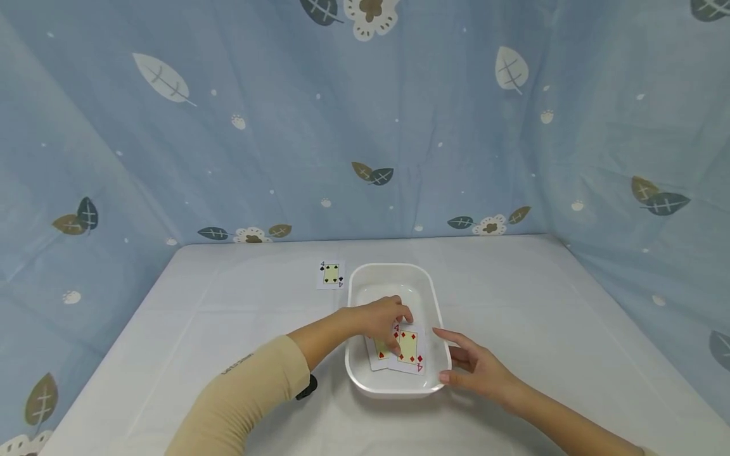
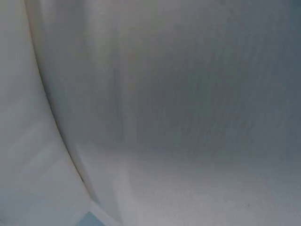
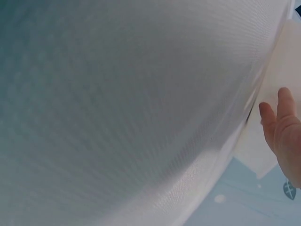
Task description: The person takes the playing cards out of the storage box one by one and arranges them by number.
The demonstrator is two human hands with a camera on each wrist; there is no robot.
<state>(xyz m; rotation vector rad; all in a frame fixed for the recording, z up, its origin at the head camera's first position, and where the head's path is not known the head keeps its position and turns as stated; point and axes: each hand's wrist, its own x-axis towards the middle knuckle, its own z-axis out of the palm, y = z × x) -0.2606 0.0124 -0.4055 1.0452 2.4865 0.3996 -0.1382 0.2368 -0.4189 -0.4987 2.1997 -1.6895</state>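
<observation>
A white rectangular tray [image 1: 393,391] stands on the table in the head view. Two playing cards overlap on its floor: the four of diamonds [image 1: 413,351] lies on top, and a card with red hearts [image 1: 379,365] is partly covered beneath it. My left hand [image 1: 379,318] reaches into the tray over the cards. Its thumb rests on the diamonds card's face, with the index finger bent past the top edge, spread apart from the thumb. At the tray's right side, my right hand [image 1: 476,367] touches the rim with extended, spread fingers.
Behind the tray, to its left, the four of spades [image 1: 331,275] lies face up on the white table [image 1: 513,285]. A small black object [image 1: 307,387] shows beside the left sleeve. A blue leaf-patterned curtain [image 1: 308,145] surrounds the table's back and sides.
</observation>
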